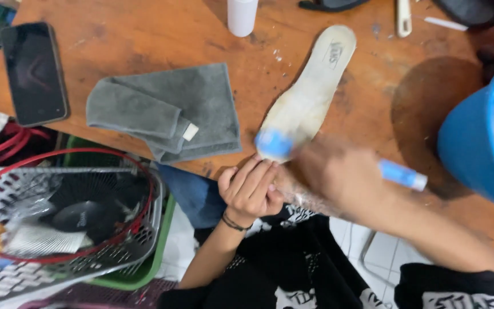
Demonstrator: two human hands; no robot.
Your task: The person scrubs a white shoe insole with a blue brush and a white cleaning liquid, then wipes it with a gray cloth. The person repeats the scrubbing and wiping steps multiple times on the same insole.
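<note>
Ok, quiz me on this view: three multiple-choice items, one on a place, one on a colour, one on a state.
1. Where does the grey towel lie?
A. left of the insole
B. inside the bucket
C. on the phone

2. What colour is the bucket?
A. red
B. blue
C. green

3. How does the right hand show?
A. sharp and flat on the table
B. blurred by motion, with a blue and white brush
C. inside the basket

Key: 1 A, the towel sits folded on the table left of the white insole. 2 B, its wall is plainly blue. 3 B, hand and brush are smeared, while the left hand at the insole's heel is sharp.
</note>
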